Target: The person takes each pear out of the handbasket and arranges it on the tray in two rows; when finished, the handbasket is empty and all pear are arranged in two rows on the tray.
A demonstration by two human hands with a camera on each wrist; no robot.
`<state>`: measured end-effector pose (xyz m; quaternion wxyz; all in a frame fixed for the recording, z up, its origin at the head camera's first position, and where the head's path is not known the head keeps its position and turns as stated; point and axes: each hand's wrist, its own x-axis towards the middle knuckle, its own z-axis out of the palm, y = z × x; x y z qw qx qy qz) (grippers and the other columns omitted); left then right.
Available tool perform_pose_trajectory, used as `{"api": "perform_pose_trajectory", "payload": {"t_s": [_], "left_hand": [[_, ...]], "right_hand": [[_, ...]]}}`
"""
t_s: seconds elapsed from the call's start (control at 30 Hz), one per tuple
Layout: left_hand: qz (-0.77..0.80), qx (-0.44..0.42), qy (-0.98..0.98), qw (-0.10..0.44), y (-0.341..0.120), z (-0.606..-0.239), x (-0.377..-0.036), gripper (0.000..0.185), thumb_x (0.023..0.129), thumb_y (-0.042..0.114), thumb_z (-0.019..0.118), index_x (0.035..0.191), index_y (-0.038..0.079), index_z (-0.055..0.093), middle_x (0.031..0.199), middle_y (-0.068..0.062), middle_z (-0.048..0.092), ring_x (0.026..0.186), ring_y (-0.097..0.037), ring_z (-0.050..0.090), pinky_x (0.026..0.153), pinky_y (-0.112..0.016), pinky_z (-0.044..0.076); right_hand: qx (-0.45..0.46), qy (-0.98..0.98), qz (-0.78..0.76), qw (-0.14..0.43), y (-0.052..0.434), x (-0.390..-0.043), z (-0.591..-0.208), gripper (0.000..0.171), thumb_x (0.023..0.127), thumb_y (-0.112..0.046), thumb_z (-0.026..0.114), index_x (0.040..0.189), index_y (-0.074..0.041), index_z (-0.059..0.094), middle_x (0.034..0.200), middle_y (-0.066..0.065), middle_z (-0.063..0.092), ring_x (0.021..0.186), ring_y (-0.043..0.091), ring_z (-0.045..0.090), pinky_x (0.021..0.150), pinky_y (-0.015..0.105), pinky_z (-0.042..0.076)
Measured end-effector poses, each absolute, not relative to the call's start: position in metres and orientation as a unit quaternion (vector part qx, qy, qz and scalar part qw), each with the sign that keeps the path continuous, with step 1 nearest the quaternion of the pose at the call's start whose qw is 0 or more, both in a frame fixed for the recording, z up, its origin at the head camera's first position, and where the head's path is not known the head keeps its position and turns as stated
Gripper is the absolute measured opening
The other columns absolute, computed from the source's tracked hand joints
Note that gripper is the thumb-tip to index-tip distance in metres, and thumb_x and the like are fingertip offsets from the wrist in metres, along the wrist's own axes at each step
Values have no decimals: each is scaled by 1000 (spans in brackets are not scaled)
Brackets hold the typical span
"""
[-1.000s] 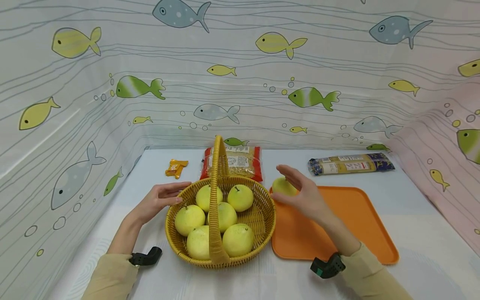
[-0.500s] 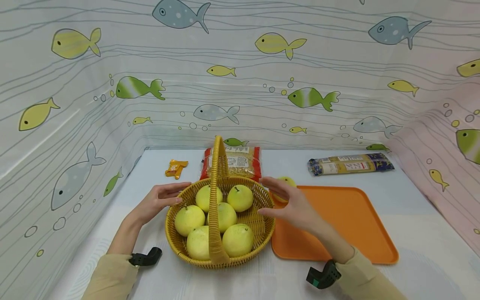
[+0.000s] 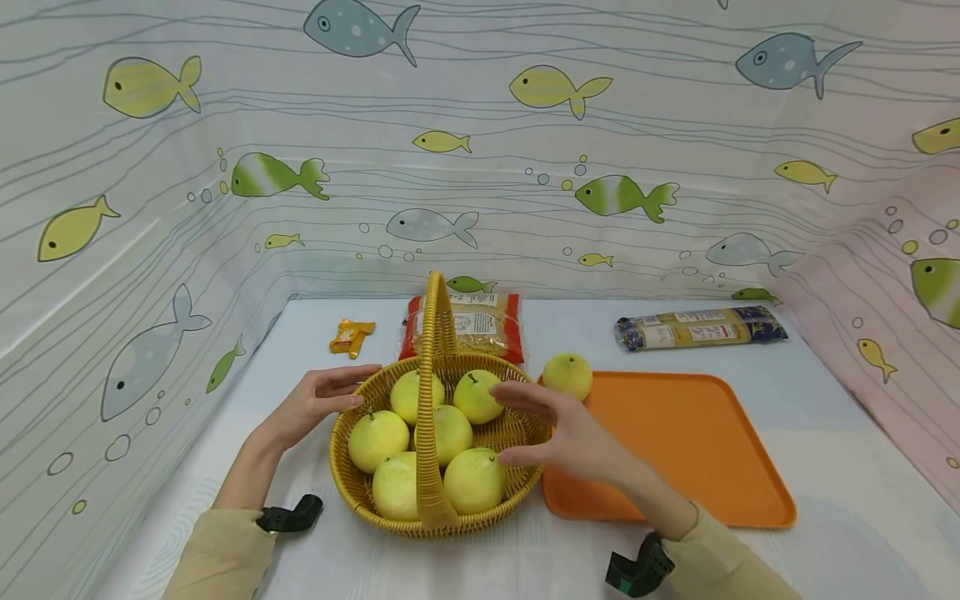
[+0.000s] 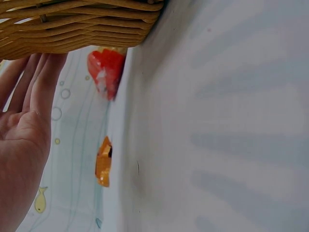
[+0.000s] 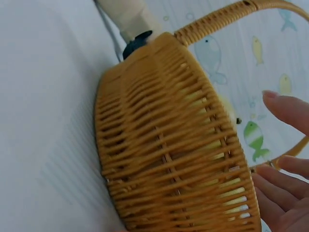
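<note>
Right hand (image 3: 573, 433) moved over basket (image 3: 525, 433) holding six pears (image 3: 480, 397).

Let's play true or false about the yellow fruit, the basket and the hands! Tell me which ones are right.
1. One yellow fruit sits on the orange tray. True.
2. The right hand grips the basket handle. False: it hovers open over the basket's right side.
3. The left hand touches the basket rim. True.
4. The basket holds two fruits. False: six show.
5. The orange wrapper lies on the tray. False: it lies on the table.
</note>
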<state>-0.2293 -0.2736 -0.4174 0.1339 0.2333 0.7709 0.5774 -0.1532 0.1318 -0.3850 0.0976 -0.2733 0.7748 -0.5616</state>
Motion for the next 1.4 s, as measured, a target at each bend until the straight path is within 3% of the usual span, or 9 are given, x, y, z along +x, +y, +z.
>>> {"api": "perform_pose_trajectory", "payload": {"t_s": [0.17,0.47,0.83,1.0,1.4], "left_hand": [[579,234,769,135,-274,-417,-230,52,98,8,59,146,-4,46,142,0,58,122,-3,60,96,-20,50],[576,232,772,133,-275,-419,-230,51,97,8,60,146,-3,47,142,0,59,122,-3,60,97,-20,49],[576,235,771,133,-275,-419,-231,51,97,7,59,146,-3,47,139,6,60,122,-3,60,96,-21,51],[577,235,771,133,-274,-418,-231,51,98,7,59,146,-4,47,141,3,59,123,-2,59,96,-21,50],[574,230,774,134,-275,-418,-231,51,98,8,59,146,-3,47,142,1,59,122,-2,59,97,-20,49]], "right_hand": [[-289,763,-562,134,124,-147,-386,73,80,-26,86,144,-19,52,144,4,57,135,17,52,113,30,39],[-299,755,-562,154,116,-141,-389,72,79,-24,86,143,-16,54,143,3,58,133,16,53,111,30,41],[-375,812,-438,92,113,-139,-393,61,84,-33,82,137,-13,59,134,-2,64,124,15,60,105,34,48],[-366,823,-425,91,112,-139,-391,57,83,-33,82,133,-14,63,130,-3,66,122,12,61,102,34,50],[-328,871,-362,50,103,-133,-391,63,77,-54,81,127,-17,66,119,-11,69,112,7,64,95,32,53]]}}
